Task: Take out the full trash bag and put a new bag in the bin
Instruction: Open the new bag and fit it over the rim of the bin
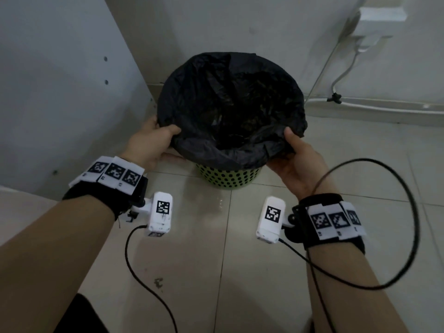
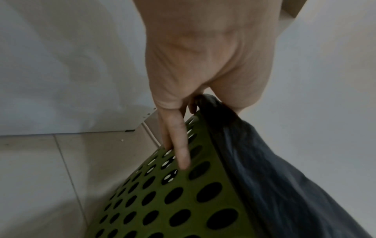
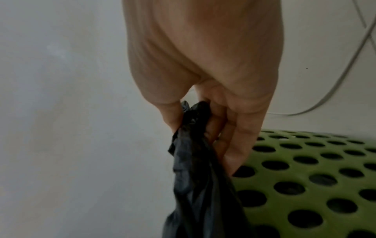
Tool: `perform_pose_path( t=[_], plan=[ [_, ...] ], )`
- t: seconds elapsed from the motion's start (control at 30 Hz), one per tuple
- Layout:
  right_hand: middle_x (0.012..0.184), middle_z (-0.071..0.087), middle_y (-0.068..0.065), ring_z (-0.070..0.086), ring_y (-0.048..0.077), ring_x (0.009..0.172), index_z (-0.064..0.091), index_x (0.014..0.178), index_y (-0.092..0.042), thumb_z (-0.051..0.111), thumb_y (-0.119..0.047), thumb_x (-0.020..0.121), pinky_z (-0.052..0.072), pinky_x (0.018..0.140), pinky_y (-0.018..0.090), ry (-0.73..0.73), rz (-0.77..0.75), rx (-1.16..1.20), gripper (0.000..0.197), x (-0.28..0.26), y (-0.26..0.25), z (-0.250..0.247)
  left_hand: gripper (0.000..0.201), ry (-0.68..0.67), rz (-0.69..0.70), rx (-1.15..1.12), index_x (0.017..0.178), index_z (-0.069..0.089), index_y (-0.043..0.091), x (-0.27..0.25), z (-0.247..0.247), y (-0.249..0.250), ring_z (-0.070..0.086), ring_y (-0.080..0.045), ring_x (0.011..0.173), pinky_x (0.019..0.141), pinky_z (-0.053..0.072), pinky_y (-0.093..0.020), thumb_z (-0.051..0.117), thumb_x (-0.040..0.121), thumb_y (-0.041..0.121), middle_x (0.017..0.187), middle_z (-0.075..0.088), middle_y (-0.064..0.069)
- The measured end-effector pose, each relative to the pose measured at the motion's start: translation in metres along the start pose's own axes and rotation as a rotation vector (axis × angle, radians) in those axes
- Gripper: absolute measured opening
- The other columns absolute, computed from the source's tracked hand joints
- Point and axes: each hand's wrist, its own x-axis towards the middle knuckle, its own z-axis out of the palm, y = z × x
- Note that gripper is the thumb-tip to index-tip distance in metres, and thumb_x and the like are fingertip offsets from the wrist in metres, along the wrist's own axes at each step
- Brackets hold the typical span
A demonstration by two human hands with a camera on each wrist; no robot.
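A black trash bag [image 1: 230,102] lines a green perforated bin [image 1: 228,175] standing on the tiled floor, its edge folded over the rim. My left hand [image 1: 153,140] pinches the bag's edge on the near left of the rim. In the left wrist view the bag [image 2: 274,169] runs from under the thumb, and the little finger lies straight against the bin wall [image 2: 173,201]. My right hand [image 1: 295,157] grips the bag's edge at the near right; the right wrist view shows bunched black plastic [image 3: 193,153] held between thumb and fingers, beside the bin [image 3: 305,177].
A white cabinet panel [image 1: 60,80] stands close on the left of the bin, and a wall behind it. White cables [image 1: 341,75] hang from a wall socket [image 1: 382,18] at the back right. Black wrist-camera cables [image 1: 396,212] loop over the floor tiles near me.
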Motion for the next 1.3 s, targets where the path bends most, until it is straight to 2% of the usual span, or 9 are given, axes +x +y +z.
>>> perform_pose_path(
  t=[0.17, 0.3, 0.43, 0.53, 0.63, 0.87, 1.0, 1.2, 1.3],
  plan=[
    [0.099, 0.071, 0.013, 0.071, 0.029, 0.086, 0.064, 0.103, -0.007, 0.068, -0.041, 0.089, 0.059, 0.083, 0.049, 0.1, -0.041, -0.446, 0.037, -0.013, -0.025, -0.01, 0.04, 0.047, 0.019, -0.03, 0.13, 0.055, 0.014, -0.003, 0.002, 0.006, 0.066, -0.022, 0.08, 0.05, 0.059, -0.03, 0.053, 0.093, 0.001, 0.1, 0.068, -0.003],
    [0.091, 0.07, 0.002, 0.07, 0.022, 0.085, 0.066, 0.107, -0.018, 0.067, -0.062, 0.073, 0.059, 0.085, 0.045, 0.427, -0.491, -0.867, 0.056, -0.047, -0.087, -0.009, 0.048, -0.028, 0.083, 0.021, 0.132, 0.057, 0.02, -0.015, 0.007, 0.008, 0.066, -0.031, 0.103, 0.079, 0.06, -0.05, 0.05, 0.091, -0.005, 0.116, 0.069, -0.004],
    [0.075, 0.073, 0.002, 0.071, 0.02, 0.072, 0.07, 0.078, -0.026, 0.066, -0.04, 0.07, 0.061, 0.077, 0.046, 0.153, -0.67, -1.014, 0.017, -0.055, -0.12, 0.052, 0.056, -0.192, 0.214, 0.088, 0.125, 0.06, 0.022, -0.032, 0.013, 0.013, 0.069, -0.012, 0.101, 0.084, 0.06, -0.037, 0.044, 0.089, -0.017, 0.111, 0.072, 0.007],
    [0.073, 0.073, 0.005, 0.073, 0.026, 0.071, 0.072, 0.078, -0.021, 0.064, -0.023, 0.076, 0.062, 0.063, 0.05, -0.234, -0.427, -1.329, 0.009, -0.036, -0.083, 0.094, 0.059, -0.286, 0.281, 0.164, 0.133, 0.056, 0.019, -0.04, 0.016, 0.011, 0.064, -0.014, 0.115, 0.099, 0.053, -0.037, 0.045, 0.088, -0.017, 0.124, 0.068, 0.0],
    [0.108, 0.068, 0.0, 0.066, 0.022, 0.101, 0.068, 0.118, -0.023, 0.071, -0.031, 0.083, 0.056, 0.08, 0.032, -0.463, -0.126, -1.691, 0.037, -0.007, -0.018, 0.096, 0.058, -0.34, 0.327, 0.239, 0.133, 0.056, 0.02, -0.046, 0.014, 0.005, 0.062, -0.021, 0.118, 0.104, 0.049, -0.049, 0.052, 0.08, -0.004, 0.126, 0.067, -0.005],
    [0.163, 0.016, 0.004, 0.027, 0.031, 0.145, 0.013, 0.154, -0.038, 0.07, -0.05, 0.077, 0.031, 0.116, 0.04, -0.399, 0.194, -1.676, 0.096, 0.053, 0.079, 0.052, 0.054, -0.409, 0.424, 0.306, 0.126, 0.058, 0.017, -0.053, 0.006, -0.013, 0.063, -0.006, 0.111, 0.092, 0.048, -0.017, 0.052, 0.078, -0.005, 0.116, 0.069, 0.0],
    [0.165, -0.016, -0.002, 0.0, 0.03, 0.153, -0.011, 0.154, -0.041, 0.06, -0.075, 0.075, 0.012, 0.123, 0.043, -0.378, 0.3, -1.686, 0.112, 0.06, 0.099, 0.024, 0.054, -0.45, 0.46, 0.315, 0.125, 0.058, 0.018, -0.061, 0.006, -0.012, 0.061, 0.005, 0.106, 0.088, 0.045, -0.01, 0.05, 0.086, -0.019, 0.115, 0.067, 0.008],
    [0.147, 0.048, 0.01, 0.046, 0.03, 0.131, 0.052, 0.139, -0.013, 0.046, -0.057, 0.095, 0.037, 0.104, 0.029, -0.395, -0.009, -1.875, 0.063, 0.028, 0.056, 0.048, 0.056, -0.462, 0.477, 0.339, 0.125, 0.058, 0.022, -0.066, 0.009, -0.007, 0.062, -0.001, 0.109, 0.096, 0.048, -0.025, 0.05, 0.086, -0.018, 0.116, 0.068, 0.006],
    [0.115, 0.068, 0.016, 0.062, 0.024, 0.084, 0.067, 0.098, -0.007, 0.056, -0.036, 0.094, 0.052, 0.074, 0.029, -0.516, 0.317, -1.832, 0.032, 0.029, 0.06, 0.041, 0.06, -0.463, 0.466, 0.366, 0.118, 0.058, 0.039, -0.068, 0.009, -0.007, 0.062, -0.003, 0.111, 0.098, 0.049, -0.028, 0.052, 0.087, -0.012, 0.113, 0.07, 0.012]
  ],
)
